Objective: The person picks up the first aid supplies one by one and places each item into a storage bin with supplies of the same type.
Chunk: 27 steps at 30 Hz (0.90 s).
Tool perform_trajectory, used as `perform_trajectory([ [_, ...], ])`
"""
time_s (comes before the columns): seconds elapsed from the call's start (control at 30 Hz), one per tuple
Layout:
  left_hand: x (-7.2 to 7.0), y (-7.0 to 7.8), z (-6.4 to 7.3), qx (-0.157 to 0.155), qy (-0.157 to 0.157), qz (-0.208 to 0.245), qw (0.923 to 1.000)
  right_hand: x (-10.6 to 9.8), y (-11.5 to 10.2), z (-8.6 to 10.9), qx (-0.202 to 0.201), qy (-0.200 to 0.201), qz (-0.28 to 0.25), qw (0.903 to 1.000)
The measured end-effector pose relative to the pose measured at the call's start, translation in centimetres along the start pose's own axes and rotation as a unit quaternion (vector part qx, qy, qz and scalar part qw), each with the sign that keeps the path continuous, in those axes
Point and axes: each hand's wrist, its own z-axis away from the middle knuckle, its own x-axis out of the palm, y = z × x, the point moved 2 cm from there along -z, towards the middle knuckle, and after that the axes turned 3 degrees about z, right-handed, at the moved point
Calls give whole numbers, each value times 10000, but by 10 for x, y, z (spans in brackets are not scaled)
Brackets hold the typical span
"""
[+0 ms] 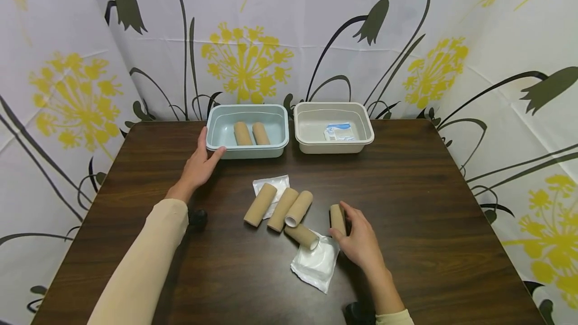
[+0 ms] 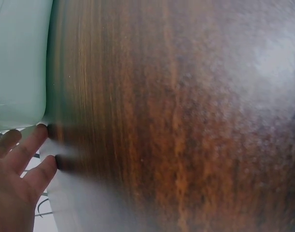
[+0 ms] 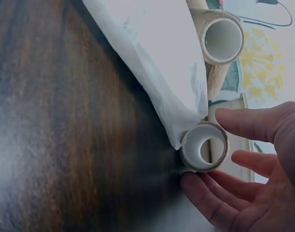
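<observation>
Got the right hand (image 1: 361, 245) loosely curled round a cardboard tube (image 1: 336, 218), thumb on one side and fingers on the other, just right of the pile on the dark wood table (image 1: 429, 224). Can't tell how firm the grip or whether lifted at all. Need the right wrist view to look straight into the tube's hollow end, pale lining and all, with a corner of the lower white packet (image 1: 318, 265) right beside it. Can't see down that end from the head view. Do get both tubs' insides only from up there, though: two tubes (image 1: 243, 134) lying in the pale blue tub (image 1: 247, 152), a blue-printed packet (image 1: 339, 132) in the beige tub (image 1: 334, 148). Also see four more tubes (image 1: 260, 204) bunched mid-table, with an upper white packet (image 1: 281, 182) partly underneath. Got the left hand (image 1: 198, 167) at the pale blue tub's left end, fingers loosely spread, thumb by the front rim. Just get tub wall, fingertips near the corner and loads of tabletop from the left wrist view.
</observation>
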Motion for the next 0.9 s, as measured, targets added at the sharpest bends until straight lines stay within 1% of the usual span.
perform_trajectory([
  [0.27, 0, 2, 2, -14, 8, -10, 10000, -6, 8, -2, 174, -136, -336, 9992],
  [0.43, -1, 3, 3, 47, 23, -1, 10000, -8, 9, -3, 213, -222, -325, 9990],
  [0.7, 0, 2, 2, -23, 10, 46, 10000, -8, 7, -3, 295, -215, -138, 9992],
  [0.9, 0, -2, 0, -53, 1, 26, 10000, -9, 8, -4, 285, -205, -363, 9987],
])
